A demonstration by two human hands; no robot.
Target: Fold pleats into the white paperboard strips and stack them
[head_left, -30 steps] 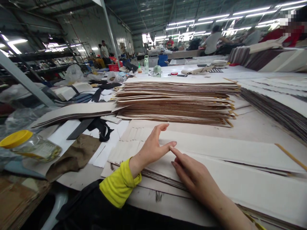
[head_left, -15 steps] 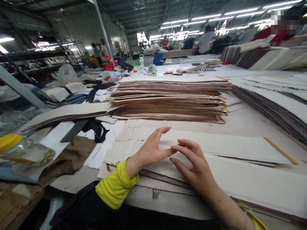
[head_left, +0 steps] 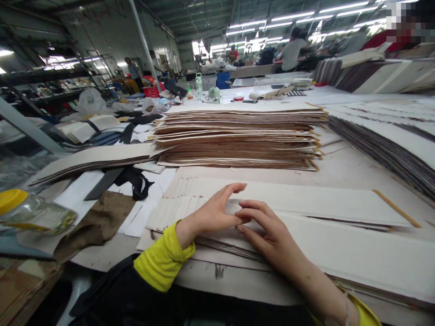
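Note:
My left hand hovers over long off-white flat panels, with its fingers stretched forward and its thumb pointing right. My right hand is close beside it, fingers apart and slightly bent, their tips near or touching the left thumb. Nothing shows held in either hand. Under and to the right of my hands lies a front stack of panels with dark layered edges. Behind it rests another off-white panel with an orange-yellow strip at its right end. Whether the hands touch the panels I cannot tell.
A tall stack of brown-edged panels stands behind. More panels fan out at right. At left are a yellow-lidded jar, brown cloth and black scraps. People work in the background.
My right hand has shifted slightly left, toward the left hand, which has moved only a little. The panels lie as before, and the camera view has tilted slightly.

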